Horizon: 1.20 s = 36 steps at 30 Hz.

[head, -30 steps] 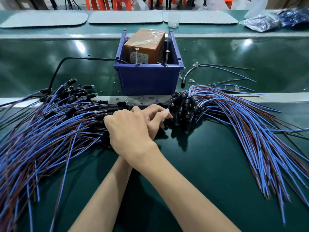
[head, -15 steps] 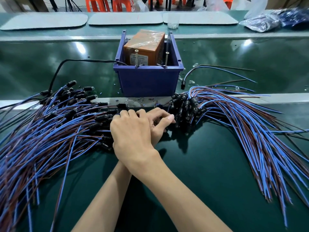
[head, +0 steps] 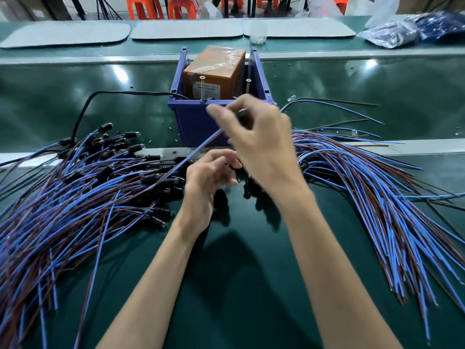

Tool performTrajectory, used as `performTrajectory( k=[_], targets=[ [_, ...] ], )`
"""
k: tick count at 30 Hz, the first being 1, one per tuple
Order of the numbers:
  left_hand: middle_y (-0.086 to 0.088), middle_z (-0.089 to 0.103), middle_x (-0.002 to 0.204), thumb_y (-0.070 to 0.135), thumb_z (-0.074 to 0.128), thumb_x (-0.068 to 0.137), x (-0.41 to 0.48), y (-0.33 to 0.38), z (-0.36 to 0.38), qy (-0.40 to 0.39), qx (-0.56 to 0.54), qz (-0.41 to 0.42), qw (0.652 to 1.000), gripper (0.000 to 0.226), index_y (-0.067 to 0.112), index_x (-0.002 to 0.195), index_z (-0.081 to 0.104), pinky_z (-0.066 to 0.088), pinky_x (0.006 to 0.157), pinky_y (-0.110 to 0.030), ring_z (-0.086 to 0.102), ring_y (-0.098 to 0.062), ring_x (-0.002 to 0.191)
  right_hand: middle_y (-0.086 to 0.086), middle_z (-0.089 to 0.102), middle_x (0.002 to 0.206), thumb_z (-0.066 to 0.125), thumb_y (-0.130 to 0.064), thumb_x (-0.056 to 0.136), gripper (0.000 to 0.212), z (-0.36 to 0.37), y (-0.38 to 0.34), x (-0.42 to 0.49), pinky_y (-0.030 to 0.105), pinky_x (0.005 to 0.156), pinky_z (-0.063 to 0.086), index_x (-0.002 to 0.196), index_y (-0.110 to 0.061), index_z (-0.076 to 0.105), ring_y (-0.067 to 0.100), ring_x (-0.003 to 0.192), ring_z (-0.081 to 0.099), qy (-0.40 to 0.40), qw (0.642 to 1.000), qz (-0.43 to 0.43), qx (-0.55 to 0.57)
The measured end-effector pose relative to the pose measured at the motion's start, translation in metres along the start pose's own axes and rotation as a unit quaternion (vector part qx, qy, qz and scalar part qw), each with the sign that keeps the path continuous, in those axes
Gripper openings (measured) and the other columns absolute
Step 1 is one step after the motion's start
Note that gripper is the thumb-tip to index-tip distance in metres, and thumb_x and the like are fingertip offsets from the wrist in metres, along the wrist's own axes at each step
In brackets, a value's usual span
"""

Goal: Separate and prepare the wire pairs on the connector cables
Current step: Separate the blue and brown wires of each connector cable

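Head view: right hand (head: 261, 142) grip pinched on one cable (head: 198, 149) at its black connector end, held up in front of the blue bin (head: 201, 122), motion-blurred. The cable's blue wire trails down-left into the left pile (head: 75, 197). Left hand (head: 206, 182) lower, just beneath, fingers curled; can't tell if its grip has anything. A second pile (head: 364, 185) fans right on the green counter (head: 251, 273). Orange box (head: 214, 69) sits in the bin.

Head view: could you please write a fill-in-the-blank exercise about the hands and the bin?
The right hand holds one cable up before the ___ bin.
An ___ box stands inside the bin.
The left hand is held ___ than the right hand.
Missing words: blue; orange; lower.
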<state>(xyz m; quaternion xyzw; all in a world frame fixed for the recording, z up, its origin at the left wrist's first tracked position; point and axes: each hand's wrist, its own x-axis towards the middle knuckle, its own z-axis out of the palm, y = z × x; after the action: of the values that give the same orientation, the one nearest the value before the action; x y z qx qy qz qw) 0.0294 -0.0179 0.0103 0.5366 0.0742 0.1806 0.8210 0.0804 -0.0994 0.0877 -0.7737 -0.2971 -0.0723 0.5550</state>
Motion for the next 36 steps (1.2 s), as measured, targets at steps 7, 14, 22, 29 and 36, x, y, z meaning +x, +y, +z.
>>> performTrajectory(
  k=[7,14,22,29,36],
  targets=[
    [0.001,0.066,0.065,0.026,0.051,0.085,0.003,0.000,-0.003,0.010,0.016,-0.002,1.000,0.023,0.007,0.094,0.061,0.044,0.051,-0.017,0.052,-0.009,0.049,0.001,0.051,0.060,0.059,-0.045,0.091,0.040,-0.041,0.024,0.013,0.048,0.076,0.053,0.065,-0.017,0.046,0.020,0.064,0.059,0.039,0.994,0.066,0.076],
    [-0.001,0.063,0.067,0.010,0.045,0.078,0.004,0.004,-0.012,0.000,-0.118,-0.013,0.993,0.028,0.013,0.088,0.070,0.044,0.051,-0.016,0.052,-0.009,0.049,0.001,0.047,0.061,0.045,-0.025,0.102,0.025,-0.052,0.020,0.013,0.036,0.066,0.059,0.079,-0.016,0.038,0.011,0.052,0.050,0.030,0.962,0.090,0.256],
    [0.006,0.065,0.065,0.032,0.055,0.082,0.008,0.004,-0.004,0.084,-0.114,-0.013,0.990,0.022,0.014,0.088,0.066,0.045,0.052,-0.012,0.053,-0.001,0.052,-0.015,0.033,0.048,0.047,-0.032,0.101,0.035,-0.056,0.021,0.012,0.019,0.042,0.030,0.071,-0.020,0.034,0.006,0.043,0.027,0.045,0.967,0.131,0.212],
    [0.011,0.058,0.059,0.032,0.036,0.102,0.009,0.000,0.000,0.119,-0.034,-0.019,0.992,0.033,0.017,0.090,0.063,0.046,0.055,-0.014,0.050,-0.003,0.052,-0.014,0.031,0.046,0.049,-0.028,0.101,0.039,-0.060,0.023,0.015,0.015,0.037,0.025,0.066,-0.021,0.032,0.005,0.040,0.025,0.066,0.963,0.140,0.219],
    [0.009,0.070,0.070,0.020,0.045,0.098,0.009,0.000,0.002,0.128,-0.025,-0.006,0.991,0.013,0.015,0.096,0.056,0.049,0.056,-0.013,0.054,-0.001,0.050,-0.015,0.033,0.042,0.047,-0.025,0.102,0.039,-0.075,0.029,0.016,0.015,0.036,0.024,0.066,-0.020,0.033,0.004,0.036,0.025,0.111,0.950,0.139,0.256]
  ],
)
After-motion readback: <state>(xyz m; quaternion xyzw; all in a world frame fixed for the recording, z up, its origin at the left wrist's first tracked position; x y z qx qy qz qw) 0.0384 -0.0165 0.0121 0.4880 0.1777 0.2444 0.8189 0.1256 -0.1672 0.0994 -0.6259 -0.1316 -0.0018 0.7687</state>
